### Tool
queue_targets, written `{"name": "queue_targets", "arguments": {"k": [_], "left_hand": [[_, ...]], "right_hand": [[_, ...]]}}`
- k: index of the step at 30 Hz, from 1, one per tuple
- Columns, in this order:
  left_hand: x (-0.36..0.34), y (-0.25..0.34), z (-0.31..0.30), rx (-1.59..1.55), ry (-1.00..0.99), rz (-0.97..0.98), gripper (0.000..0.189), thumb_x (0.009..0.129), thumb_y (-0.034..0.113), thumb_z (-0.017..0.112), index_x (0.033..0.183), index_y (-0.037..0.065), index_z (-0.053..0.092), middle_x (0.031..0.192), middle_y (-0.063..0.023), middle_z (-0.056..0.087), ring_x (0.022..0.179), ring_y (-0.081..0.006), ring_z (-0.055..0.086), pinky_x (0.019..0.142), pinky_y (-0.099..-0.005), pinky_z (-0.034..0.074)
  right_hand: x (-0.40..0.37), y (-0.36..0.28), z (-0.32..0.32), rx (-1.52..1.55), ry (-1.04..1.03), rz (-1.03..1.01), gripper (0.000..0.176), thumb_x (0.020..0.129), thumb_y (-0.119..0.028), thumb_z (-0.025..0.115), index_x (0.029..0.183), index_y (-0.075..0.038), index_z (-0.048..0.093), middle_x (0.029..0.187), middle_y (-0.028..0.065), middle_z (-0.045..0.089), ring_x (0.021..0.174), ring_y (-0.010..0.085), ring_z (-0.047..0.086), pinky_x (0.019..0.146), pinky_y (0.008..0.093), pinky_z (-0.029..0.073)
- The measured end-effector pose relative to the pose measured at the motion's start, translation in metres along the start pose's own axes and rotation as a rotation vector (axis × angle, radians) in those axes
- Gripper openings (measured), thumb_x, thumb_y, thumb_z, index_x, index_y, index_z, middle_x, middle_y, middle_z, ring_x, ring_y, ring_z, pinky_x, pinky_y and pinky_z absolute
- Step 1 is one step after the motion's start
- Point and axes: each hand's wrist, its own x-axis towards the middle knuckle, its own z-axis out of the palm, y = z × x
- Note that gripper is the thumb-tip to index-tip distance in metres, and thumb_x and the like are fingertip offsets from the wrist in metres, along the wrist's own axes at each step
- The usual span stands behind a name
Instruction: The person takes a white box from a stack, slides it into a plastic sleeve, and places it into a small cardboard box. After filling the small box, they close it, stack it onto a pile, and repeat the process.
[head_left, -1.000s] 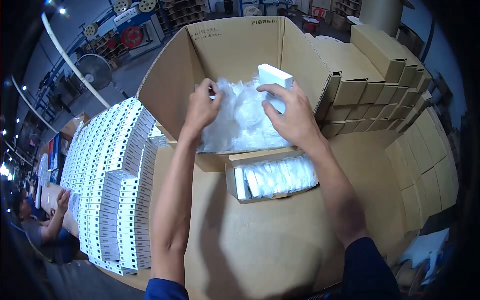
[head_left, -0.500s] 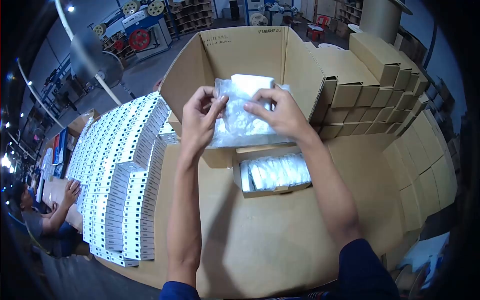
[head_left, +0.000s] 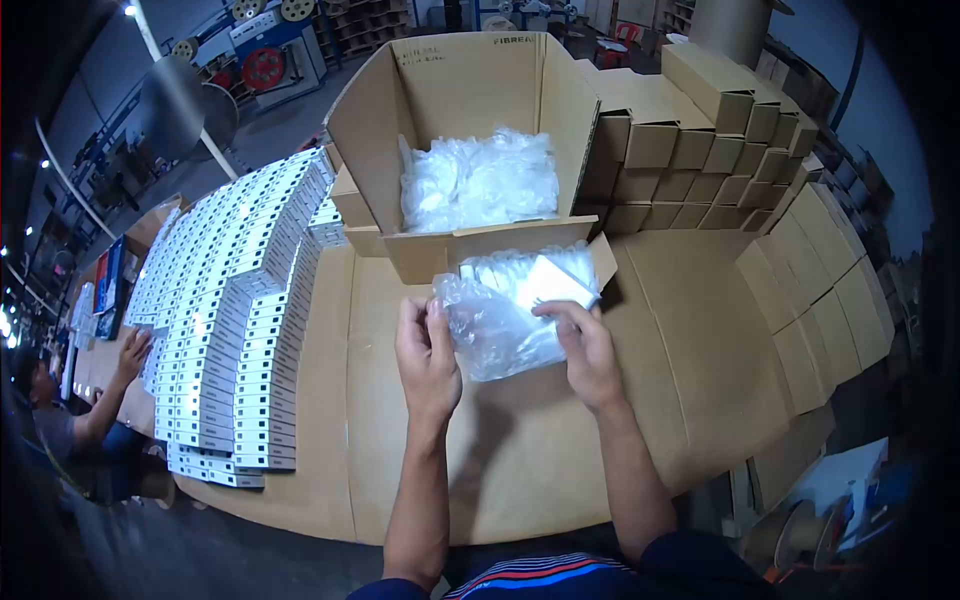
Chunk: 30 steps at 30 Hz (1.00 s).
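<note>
My left hand (head_left: 428, 352) pinches the left edge of a clear plastic bag (head_left: 488, 330), its fingers closed on the film. A flat white box (head_left: 556, 285) is gripped in my right hand (head_left: 588, 350), thumb and fingers at its lower edge, where it meets the mouth of the bag. Both are held over the front of a small open carton (head_left: 604, 262). Inside that carton stands a row of wrapped white pieces (head_left: 500, 268), partly hidden by the bag and box. Directly behind, a large open cardboard box (head_left: 470, 85) holds a heap of clear plastic bags (head_left: 480, 180).
Tall stacks of small white boxes (head_left: 215, 320) stand on the left of the cardboard-covered table (head_left: 420, 500). Brown cartons (head_left: 690, 150) are piled at the back right, with more cartons (head_left: 825, 300) along the right edge. Another person (head_left: 95, 410) sits at the far left.
Both hands have come down and toward me from the large box to the small carton, bringing the bag and white box along. The view has shifted slightly.
</note>
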Motion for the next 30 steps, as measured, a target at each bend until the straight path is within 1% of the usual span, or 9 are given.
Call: {"name": "queue_targets", "arguments": {"k": [3,4,7,11,13,15,18,21,30], "left_hand": [[-0.018,-0.008,-0.01,0.176,0.073,0.0,0.025,0.11,0.021,0.05,0.091,0.004,0.051,0.08,0.0016,0.052,0.072,-0.0036,0.044,0.063,-0.0233,0.041],[-0.024,-0.01,-0.01,0.183,0.071,-0.018,0.025,0.11,0.02,0.05,0.09,0.004,0.051,0.08,0.0015,0.052,0.072,-0.0037,0.044,0.062,-0.0238,0.04],[-0.04,-0.006,-0.01,0.166,0.019,-0.13,0.025,0.11,0.02,0.049,0.091,0.003,0.052,0.083,-0.0009,0.054,0.076,-0.006,0.049,0.063,-0.0253,0.044],[-0.058,-0.011,-0.006,-0.201,-0.088,-0.133,0.023,0.111,0.022,0.047,0.098,0.003,0.052,0.096,-0.0065,0.057,0.085,-0.0109,0.054,0.074,-0.026,0.05],[-0.067,-0.02,0.0,0.103,0.062,0.016,0.024,0.109,0.026,0.05,0.115,0.003,0.052,0.111,-0.0119,0.059,0.095,-0.0165,0.059,0.077,-0.0286,0.052],[-0.072,-0.03,0.001,0.495,0.226,0.163,0.024,0.109,0.025,0.053,0.115,0.002,0.054,0.104,-0.008,0.062,0.091,-0.0128,0.059,0.075,-0.0258,0.049],[-0.073,-0.035,-0.012,0.121,-0.016,-0.263,0.018,0.106,0.019,0.059,0.11,0.001,0.058,0.085,-0.0002,0.061,0.077,-0.0076,0.055,0.067,-0.0242,0.045],[-0.081,-0.035,-0.018,0.222,-0.134,-0.227,0.016,0.106,0.018,0.059,0.104,0.002,0.059,0.076,0.004,0.056,0.069,-0.0038,0.048,0.061,-0.0226,0.041],[-0.095,-0.044,-0.009,0.121,-0.056,-0.071,0.012,0.105,0.014,0.06,0.104,0.002,0.057,0.086,0.0019,0.058,0.078,-0.0059,0.054,0.071,-0.0223,0.045]], "right_hand": [[-0.04,-0.005,0.0,-0.137,0.013,-0.148,0.057,0.079,-0.04,0.089,0.123,-0.009,0.07,0.138,0.0202,0.054,0.131,0.0343,0.051,0.108,0.044,0.046],[-0.048,-0.024,0.0,-0.333,-0.013,-0.187,0.075,0.061,-0.031,0.098,0.126,-0.01,0.068,0.144,0.0211,0.047,0.136,0.0378,0.048,0.112,0.0454,0.044],[-0.058,-0.016,0.016,-0.422,-0.015,-0.377,0.07,0.062,-0.02,0.097,0.125,-0.009,0.069,0.145,0.022,0.046,0.137,0.0391,0.047,0.111,0.045,0.045],[-0.068,0.005,0.029,-0.3,0.087,-0.306,0.036,0.077,-0.001,0.081,0.112,0.0,0.073,0.133,0.0236,0.056,0.132,0.0399,0.053,0.106,0.044,0.047],[-0.076,0.001,0.037,-0.122,0.142,-0.131,0.016,0.091,-0.006,0.073,0.105,0.002,0.075,0.123,0.0209,0.063,0.119,0.0335,0.06,0.1,0.0406,0.048],[-0.084,0.011,0.039,0.077,0.132,0.023,0.015,0.096,-0.012,0.071,0.103,0.001,0.076,0.121,0.0185,0.065,0.112,0.0297,0.061,0.097,0.0385,0.048],[-0.085,0.013,0.033,0.07,0.106,0.055,0.025,0.101,-0.023,0.068,0.1,-0.001,0.077,0.11,0.0136,0.066,0.102,0.0227,0.06,0.092,0.0344,0.047],[-0.086,0.019,0.028,0.182,0.165,0.176,0.03,0.103,-0.028,0.066,0.097,0.001,0.073,0.102,0.0073,0.063,0.094,0.015,0.056,0.086,0.0308,0.046],[-0.102,0.045,0.03,0.284,0.278,0.229,0.02,0.1,-0.019,0.071,0.096,0.001,0.07,0.097,0.0043,0.057,0.085,0.0113,0.051,0.074,0.0256,0.044]]}}
